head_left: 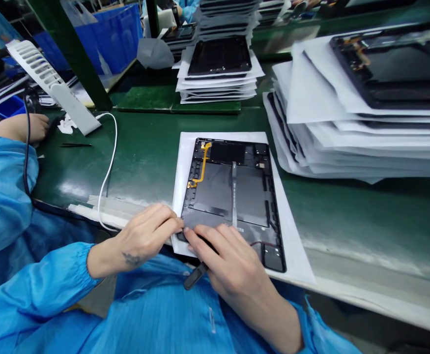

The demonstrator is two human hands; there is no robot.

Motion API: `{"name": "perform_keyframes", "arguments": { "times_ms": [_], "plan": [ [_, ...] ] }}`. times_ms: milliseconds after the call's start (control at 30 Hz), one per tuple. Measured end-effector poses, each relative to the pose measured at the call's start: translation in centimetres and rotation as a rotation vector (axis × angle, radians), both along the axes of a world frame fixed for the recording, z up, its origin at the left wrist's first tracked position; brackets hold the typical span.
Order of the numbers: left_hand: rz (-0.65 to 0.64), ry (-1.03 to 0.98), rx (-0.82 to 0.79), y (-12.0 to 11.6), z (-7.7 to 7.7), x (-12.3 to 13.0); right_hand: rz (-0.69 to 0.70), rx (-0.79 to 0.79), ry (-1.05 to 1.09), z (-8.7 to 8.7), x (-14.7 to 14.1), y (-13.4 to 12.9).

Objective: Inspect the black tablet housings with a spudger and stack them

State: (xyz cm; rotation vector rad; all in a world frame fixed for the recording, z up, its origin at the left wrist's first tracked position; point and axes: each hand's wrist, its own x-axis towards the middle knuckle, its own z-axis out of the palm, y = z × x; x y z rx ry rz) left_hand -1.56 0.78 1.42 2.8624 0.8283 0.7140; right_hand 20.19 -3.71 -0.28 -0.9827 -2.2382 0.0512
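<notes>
A black tablet back housing [233, 196] lies on a white paper sheet [292, 226], showing a yellow flex cable [202, 167] at its upper left. My left hand [144, 238] is at the housing's lower left edge, with its fingertips touching that edge; any grip there is hidden. My right hand [229, 260] lies over the housing's lower edge, its fingers closed around a black handled tool [194, 276]. The tool's tip is hidden beneath those fingers.
Tall stacks of tablet housings interleaved with white paper [362, 113] stand to the right and ahead [218, 73]. A co-worker's hand [21, 128] in a blue sleeve rests at left, near tweezers [75, 145], a white cable [107, 167] and a white fan [52, 83].
</notes>
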Motion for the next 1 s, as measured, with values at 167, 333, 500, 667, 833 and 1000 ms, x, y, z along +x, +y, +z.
{"name": "perform_keyframes", "arguments": {
  "times_ms": [167,333,500,667,833,1000],
  "plan": [
    [-0.016,0.028,0.086,-0.2,0.4,0.2,-0.003,0.012,-0.013,0.0,0.0,-0.1],
    [0.025,-0.026,0.030,-0.3,-0.1,-0.6,-0.002,0.015,-0.032,-0.2,-0.3,0.1],
    [0.027,-0.121,0.041,-0.7,-1.4,-1.9,-0.009,0.022,-0.075,-0.2,-0.2,0.2],
    [0.024,-0.100,0.035,-0.8,-1.2,-1.6,-0.006,0.037,-0.082,0.0,-0.1,0.2],
    [0.000,-0.037,-0.137,0.9,0.2,-0.4,-0.010,0.053,-0.084,-0.1,-0.3,0.2],
    [-0.116,0.131,-0.338,2.5,2.6,0.3,-0.018,0.039,-0.086,-0.4,-0.3,0.1]
  ]
}}
